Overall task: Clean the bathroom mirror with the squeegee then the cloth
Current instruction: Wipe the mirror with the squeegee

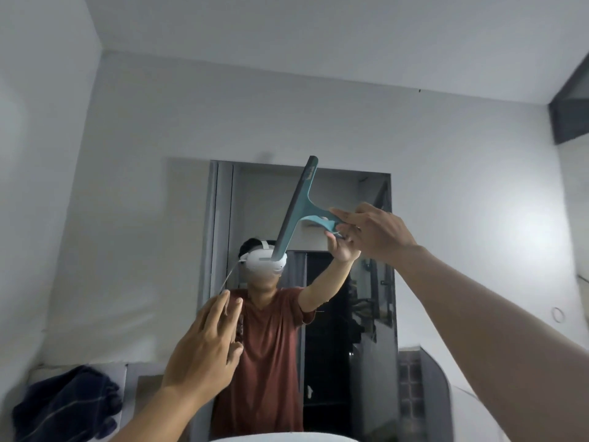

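Grips squeegee [299, 202] by handle in right hand [377, 232], blade tilted across upper mirror [347, 196]. Holds left hand [204, 355] spread and empty, fingers straight, before lower mirror.

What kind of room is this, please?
Probably a small bathroom: a wall mirror hangs above what looks like a white basin rim, and the right hand holds a squeegee in front of it. A dark cloth lies at the left.
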Demonstrator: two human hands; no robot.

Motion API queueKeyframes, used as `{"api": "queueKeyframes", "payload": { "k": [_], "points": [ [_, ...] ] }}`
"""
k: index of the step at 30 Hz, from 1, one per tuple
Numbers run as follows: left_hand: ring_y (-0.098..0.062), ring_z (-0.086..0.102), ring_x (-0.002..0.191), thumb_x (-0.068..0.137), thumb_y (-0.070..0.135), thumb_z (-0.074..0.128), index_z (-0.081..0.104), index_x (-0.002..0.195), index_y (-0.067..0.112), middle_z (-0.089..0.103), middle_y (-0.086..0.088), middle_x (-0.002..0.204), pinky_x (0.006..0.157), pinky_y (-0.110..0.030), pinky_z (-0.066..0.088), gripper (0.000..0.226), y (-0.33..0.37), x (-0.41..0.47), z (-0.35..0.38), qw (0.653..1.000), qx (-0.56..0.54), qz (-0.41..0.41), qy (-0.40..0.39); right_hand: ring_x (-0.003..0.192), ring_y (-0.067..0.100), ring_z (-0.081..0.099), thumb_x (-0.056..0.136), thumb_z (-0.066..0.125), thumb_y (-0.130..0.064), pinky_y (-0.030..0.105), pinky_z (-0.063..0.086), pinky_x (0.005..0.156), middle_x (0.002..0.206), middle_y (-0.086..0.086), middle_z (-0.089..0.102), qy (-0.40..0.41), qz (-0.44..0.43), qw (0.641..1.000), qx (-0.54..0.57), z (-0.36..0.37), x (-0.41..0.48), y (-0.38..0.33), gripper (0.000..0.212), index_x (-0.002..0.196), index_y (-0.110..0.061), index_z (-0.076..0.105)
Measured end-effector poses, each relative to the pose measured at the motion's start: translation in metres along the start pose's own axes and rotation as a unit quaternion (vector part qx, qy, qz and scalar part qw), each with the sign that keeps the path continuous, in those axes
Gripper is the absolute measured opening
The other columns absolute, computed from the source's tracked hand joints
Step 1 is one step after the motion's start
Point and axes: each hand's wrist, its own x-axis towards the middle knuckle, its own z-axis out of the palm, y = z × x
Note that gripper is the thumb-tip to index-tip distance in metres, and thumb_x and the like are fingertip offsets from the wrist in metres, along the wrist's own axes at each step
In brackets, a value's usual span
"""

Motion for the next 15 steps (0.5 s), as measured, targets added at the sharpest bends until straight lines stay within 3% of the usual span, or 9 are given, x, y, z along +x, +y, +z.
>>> {"api": "queueKeyframes", "payload": {
  "k": [4, 8, 15],
  "points": [
    [-0.035, 0.043, 0.143, 0.074, 0.034, 0.080, 0.044, 0.151, 0.009, 0.039, -0.017, 0.157, 0.092, -0.038, 0.060, 0.089, 0.001, -0.002, 0.004, 1.000, -0.020, -0.003, -0.003, 0.086, 0.017, 0.061, 0.103, 0.038, -0.048, 0.033, 0.053, 0.074, 0.106, -0.006, 0.055, -0.007, 0.027, 0.999, 0.018, -0.002, -0.004, -0.004, 0.043, 0.146, -0.046, 0.044],
    [-0.038, 0.039, 0.146, 0.078, 0.032, 0.074, 0.039, 0.154, 0.008, 0.034, -0.020, 0.160, 0.106, -0.045, 0.052, 0.086, -0.001, -0.003, 0.008, 1.000, -0.025, 0.002, 0.001, 0.083, 0.018, 0.061, 0.104, 0.040, -0.046, 0.033, 0.052, 0.072, 0.102, -0.008, 0.051, -0.003, 0.039, 0.999, 0.022, -0.002, -0.008, -0.006, 0.042, 0.146, -0.045, 0.044],
    [-0.040, 0.039, 0.144, 0.077, 0.033, 0.076, 0.039, 0.153, 0.006, 0.036, -0.022, 0.158, 0.113, -0.048, 0.044, 0.089, 0.000, -0.002, 0.007, 1.000, -0.012, 0.004, 0.009, 0.089, 0.021, 0.060, 0.105, 0.040, -0.045, 0.032, 0.045, 0.075, 0.106, -0.007, 0.054, -0.005, 0.059, 0.998, 0.020, -0.012, -0.017, 0.003, 0.041, 0.146, -0.045, 0.044]
  ]
}}
